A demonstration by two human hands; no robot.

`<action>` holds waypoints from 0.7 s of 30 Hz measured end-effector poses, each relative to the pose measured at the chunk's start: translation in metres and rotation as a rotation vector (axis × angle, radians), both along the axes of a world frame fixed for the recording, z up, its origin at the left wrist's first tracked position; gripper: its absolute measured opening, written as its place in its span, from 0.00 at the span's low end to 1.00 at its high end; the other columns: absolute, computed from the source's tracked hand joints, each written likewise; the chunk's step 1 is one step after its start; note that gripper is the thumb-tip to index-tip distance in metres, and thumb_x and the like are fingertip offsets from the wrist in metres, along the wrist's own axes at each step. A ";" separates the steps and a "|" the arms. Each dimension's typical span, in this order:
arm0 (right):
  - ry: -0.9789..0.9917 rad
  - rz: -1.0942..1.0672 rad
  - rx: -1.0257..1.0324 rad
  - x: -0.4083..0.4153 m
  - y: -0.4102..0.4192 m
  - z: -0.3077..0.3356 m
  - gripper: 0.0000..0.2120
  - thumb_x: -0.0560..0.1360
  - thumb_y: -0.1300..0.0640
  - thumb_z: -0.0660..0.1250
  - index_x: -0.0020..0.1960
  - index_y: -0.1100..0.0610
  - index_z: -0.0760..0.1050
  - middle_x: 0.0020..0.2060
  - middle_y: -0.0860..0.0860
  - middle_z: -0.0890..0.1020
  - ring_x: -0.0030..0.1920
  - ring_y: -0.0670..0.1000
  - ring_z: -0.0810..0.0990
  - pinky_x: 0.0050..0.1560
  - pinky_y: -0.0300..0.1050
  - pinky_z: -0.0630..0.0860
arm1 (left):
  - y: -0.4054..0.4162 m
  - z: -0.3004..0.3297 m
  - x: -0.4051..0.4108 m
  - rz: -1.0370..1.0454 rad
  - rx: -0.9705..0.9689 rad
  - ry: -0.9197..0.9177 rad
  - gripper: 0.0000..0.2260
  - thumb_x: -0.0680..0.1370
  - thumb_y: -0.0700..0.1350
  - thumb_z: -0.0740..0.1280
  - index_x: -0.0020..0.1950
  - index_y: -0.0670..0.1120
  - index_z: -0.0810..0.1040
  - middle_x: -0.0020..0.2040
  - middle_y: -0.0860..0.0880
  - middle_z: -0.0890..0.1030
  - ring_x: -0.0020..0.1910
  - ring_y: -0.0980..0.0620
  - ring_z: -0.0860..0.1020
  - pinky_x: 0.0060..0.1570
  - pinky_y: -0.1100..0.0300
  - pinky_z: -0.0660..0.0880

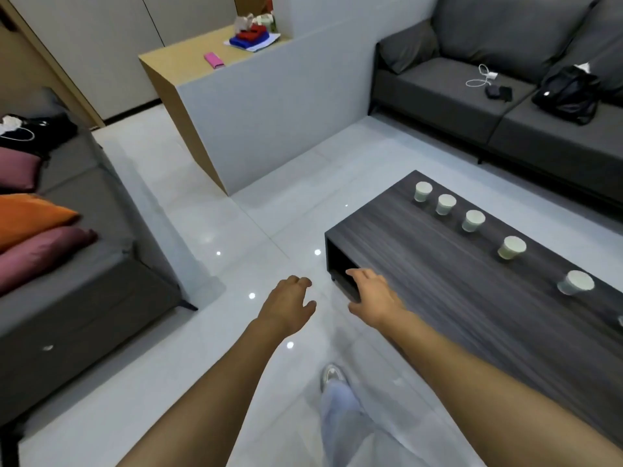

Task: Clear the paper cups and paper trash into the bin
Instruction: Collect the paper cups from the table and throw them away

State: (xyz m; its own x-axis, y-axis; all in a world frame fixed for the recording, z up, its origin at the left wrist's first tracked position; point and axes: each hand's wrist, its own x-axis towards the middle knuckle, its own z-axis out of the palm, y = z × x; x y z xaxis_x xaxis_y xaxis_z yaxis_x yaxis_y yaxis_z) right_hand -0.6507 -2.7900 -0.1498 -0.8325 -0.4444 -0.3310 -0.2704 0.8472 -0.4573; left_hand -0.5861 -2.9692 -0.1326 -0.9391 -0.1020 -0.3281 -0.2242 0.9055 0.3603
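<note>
Fingers (305, 283) relaxed, empty; five white paper cups (475, 220) (upright) in row.

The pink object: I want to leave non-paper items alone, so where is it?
In the head view, the pink object lies upper left of centre on the wooden counter top, left of the red and blue pile.

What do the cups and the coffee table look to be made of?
Cups: likely paper, matte white, with thin rolled rims and tapered walls. Coffee table: seemingly wood-look laminate or veneer, dark grey with straight grain streaks and a low sheen; solid wood cannot be ruled out.
</note>
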 end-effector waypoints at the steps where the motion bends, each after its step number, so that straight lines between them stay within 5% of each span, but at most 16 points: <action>1: -0.003 -0.007 -0.016 -0.025 -0.012 0.000 0.32 0.76 0.57 0.65 0.76 0.52 0.56 0.72 0.50 0.62 0.69 0.55 0.64 0.63 0.50 0.71 | -0.011 0.000 -0.025 0.001 -0.008 -0.004 0.21 0.80 0.50 0.61 0.71 0.46 0.65 0.68 0.47 0.69 0.66 0.47 0.67 0.62 0.56 0.68; 21: -0.049 -0.369 -0.067 -0.405 -0.169 -0.019 0.32 0.76 0.58 0.64 0.76 0.51 0.56 0.73 0.51 0.61 0.70 0.55 0.62 0.65 0.47 0.69 | -0.176 -0.010 -0.474 -0.334 -0.032 0.001 0.20 0.80 0.50 0.61 0.71 0.45 0.66 0.67 0.46 0.70 0.64 0.47 0.69 0.60 0.55 0.70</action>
